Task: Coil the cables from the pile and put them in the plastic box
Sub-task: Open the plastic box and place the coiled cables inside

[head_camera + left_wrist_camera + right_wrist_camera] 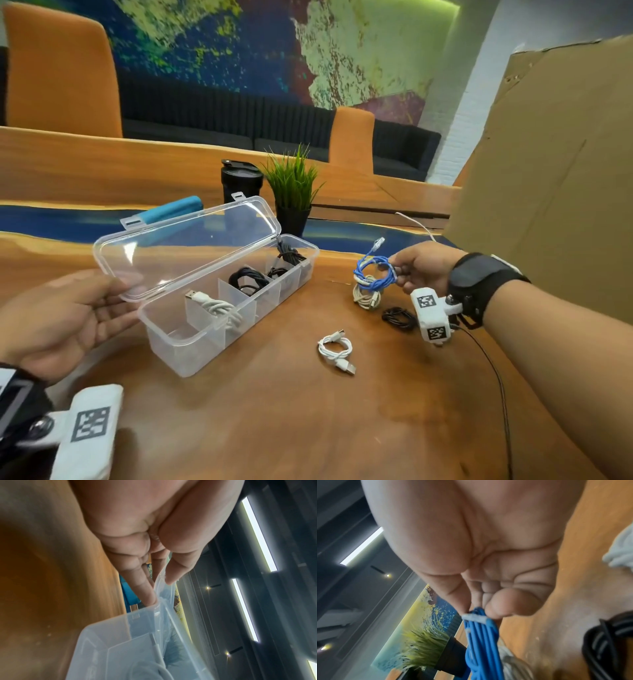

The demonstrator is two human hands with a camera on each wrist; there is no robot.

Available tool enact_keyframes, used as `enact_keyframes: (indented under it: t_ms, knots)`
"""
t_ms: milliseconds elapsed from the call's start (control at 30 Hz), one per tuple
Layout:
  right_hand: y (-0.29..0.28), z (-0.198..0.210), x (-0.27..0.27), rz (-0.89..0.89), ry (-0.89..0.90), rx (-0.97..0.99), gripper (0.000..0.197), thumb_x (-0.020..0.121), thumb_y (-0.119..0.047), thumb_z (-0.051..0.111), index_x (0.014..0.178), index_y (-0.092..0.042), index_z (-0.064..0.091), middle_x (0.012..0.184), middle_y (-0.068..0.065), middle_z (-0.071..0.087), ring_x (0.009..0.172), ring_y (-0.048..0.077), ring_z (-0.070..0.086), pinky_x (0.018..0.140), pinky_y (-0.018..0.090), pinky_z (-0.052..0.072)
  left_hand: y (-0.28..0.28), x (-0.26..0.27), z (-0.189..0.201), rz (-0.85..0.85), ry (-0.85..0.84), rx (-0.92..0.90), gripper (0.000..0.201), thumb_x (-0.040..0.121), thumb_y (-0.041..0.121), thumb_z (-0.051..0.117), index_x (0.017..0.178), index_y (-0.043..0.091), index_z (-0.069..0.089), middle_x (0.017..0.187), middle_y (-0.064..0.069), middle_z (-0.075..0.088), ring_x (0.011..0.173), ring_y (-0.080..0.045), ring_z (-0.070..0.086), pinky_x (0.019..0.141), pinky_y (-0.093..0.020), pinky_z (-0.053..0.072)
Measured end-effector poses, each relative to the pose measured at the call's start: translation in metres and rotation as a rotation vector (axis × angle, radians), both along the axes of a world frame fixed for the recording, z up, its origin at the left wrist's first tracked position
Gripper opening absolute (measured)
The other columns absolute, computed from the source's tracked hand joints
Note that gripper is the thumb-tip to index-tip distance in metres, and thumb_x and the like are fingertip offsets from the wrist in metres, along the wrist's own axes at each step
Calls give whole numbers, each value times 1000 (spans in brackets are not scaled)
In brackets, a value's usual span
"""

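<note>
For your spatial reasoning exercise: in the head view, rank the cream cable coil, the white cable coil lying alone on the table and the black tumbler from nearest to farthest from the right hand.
From the right hand:
1. cream cable coil, on the table just below the hand.
2. white cable coil, nearer the camera, left of the hand.
3. black tumbler, far back behind the box.

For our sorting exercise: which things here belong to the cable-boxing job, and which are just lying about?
Job: plastic box, lid, blue cable, white cable, black cable, beige cable.
Lying about: potted plant, black cup, cardboard.
</note>
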State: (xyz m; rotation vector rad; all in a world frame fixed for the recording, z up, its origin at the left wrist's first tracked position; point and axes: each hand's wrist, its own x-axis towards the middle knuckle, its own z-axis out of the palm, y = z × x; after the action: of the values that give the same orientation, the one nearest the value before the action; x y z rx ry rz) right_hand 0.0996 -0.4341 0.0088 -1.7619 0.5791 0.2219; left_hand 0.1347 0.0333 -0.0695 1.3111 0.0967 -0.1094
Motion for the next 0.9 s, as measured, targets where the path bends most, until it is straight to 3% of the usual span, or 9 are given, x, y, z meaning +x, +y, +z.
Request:
enact_keyframes:
  t_ms: [133, 433, 567, 700, 900]
  knots:
    - [4, -2, 3, -75, -62, 62, 14, 97, -13, 51, 95, -4, 62, 71, 4, 55, 55, 11, 45, 44, 20, 37, 1, -4, 1, 2, 2, 25, 21, 95, 9, 54, 84, 8, 72, 67, -4, 74, 55, -9, 71, 50, -21, 58]
    - [10, 2, 2, -163, -40, 227, 20, 95, -13, 46, 93, -2, 63, 62, 5, 58, 47, 11, 44, 40, 18, 41, -3, -12, 9, 15, 21, -18, 14, 97, 7, 50, 100, 6, 63, 68, -6, 75, 54, -10, 71, 46, -20, 56]
    - [39, 18, 0, -91, -236, 405, 20, 95, -13, 43, 88, -5, 60, 58, 2, 57, 44, 9, 48, 41, 17, 45, -4, -26, 19, 3, 24, -30, 12, 97, 7, 52, 101, 6, 64, 87, -12, 69, 64, -14, 68, 52, -20, 58]
    - [117, 46, -29, 240, -370, 135, 18, 94, -8, 48, 104, -4, 63, 70, 8, 66, 53, 11, 57, 46, 20, 53, -6, -33, 24, 2, 22, -28, 10, 95, 6, 55, 100, 6, 64, 86, -13, 66, 61, -12, 66, 51, -20, 57]
    - [218, 47, -41, 549, -406, -173, 12, 95, -4, 53, 95, -7, 64, 75, 13, 72, 60, 18, 62, 57, 30, 55, -10, -35, 26, 14, 18, -42, 18, 94, 6, 57, 112, 3, 61, 94, -17, 66, 64, -15, 66, 51, -21, 57]
